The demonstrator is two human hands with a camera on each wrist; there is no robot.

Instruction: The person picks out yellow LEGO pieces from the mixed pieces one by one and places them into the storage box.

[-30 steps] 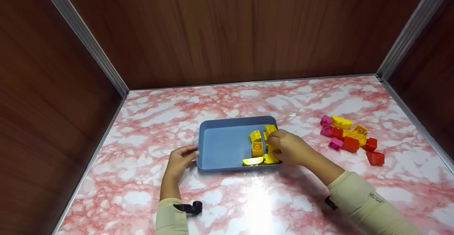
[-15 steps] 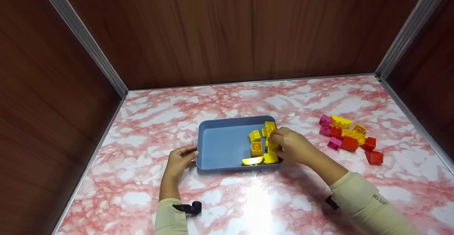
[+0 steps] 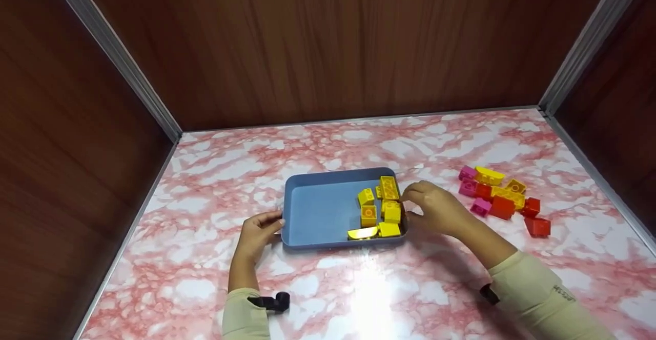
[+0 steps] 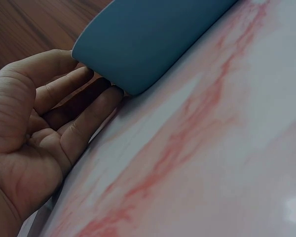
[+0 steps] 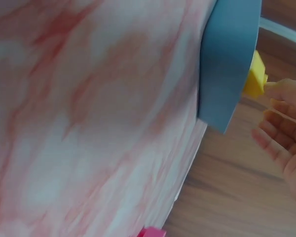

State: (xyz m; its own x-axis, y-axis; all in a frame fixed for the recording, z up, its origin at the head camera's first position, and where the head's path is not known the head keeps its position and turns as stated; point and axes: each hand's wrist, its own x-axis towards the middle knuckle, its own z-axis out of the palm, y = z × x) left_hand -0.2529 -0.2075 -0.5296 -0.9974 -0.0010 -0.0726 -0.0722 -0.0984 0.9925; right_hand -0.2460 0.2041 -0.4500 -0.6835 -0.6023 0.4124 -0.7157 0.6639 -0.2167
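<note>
In the head view, a blue-grey tray (image 3: 318,217) lies on the table with several yellow toy bricks (image 3: 392,212) at its right end. My left hand (image 3: 259,235) holds the tray's left edge. In the left wrist view its thumb meets the rim and the other fingers (image 4: 86,116) lie against the outer wall. My right hand (image 3: 441,209) is at the tray's right edge, thumb and fingers spread apart with nothing held. In the right wrist view a yellow brick (image 5: 255,76) shows above the tray rim near a fingertip; whether they touch I cannot tell.
Right of the tray lies a loose group of red bricks (image 3: 502,207), pink bricks (image 3: 467,187) and yellow bricks (image 3: 489,176). Brown wood-look walls (image 3: 348,47) enclose the marbled pink-and-white table (image 3: 205,268) at the back and sides.
My right hand has let go of a yellow brick in the tray and drawn back to the right, over the tray's edge. My left hand stays on the tray's left edge.
</note>
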